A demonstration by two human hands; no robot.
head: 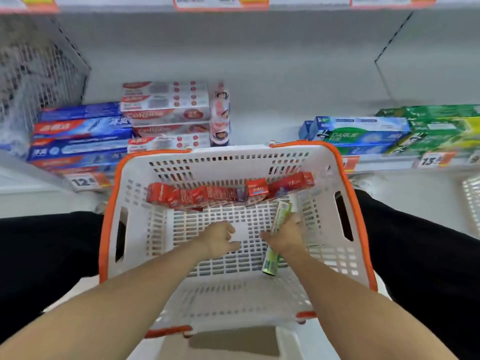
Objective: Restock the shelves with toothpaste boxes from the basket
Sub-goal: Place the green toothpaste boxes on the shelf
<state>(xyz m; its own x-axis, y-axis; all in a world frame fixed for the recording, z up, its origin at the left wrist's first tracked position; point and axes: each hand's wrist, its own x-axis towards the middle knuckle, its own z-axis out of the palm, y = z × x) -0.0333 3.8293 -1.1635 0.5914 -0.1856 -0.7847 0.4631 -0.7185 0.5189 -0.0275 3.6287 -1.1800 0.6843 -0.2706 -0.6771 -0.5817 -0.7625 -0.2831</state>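
Toothpaste box (275,235), long, pale green and white, lies lengthwise on the basket (345,178) floor, right hand (285,236) closed over its middle in a narrow grip. Left hand (220,239) just beside, fingers curled loosely, holding nothing. Red boxes (197,196) lie along the far wall. Shelf (259,131) beyond carries blue, red-and-white and green stacks.
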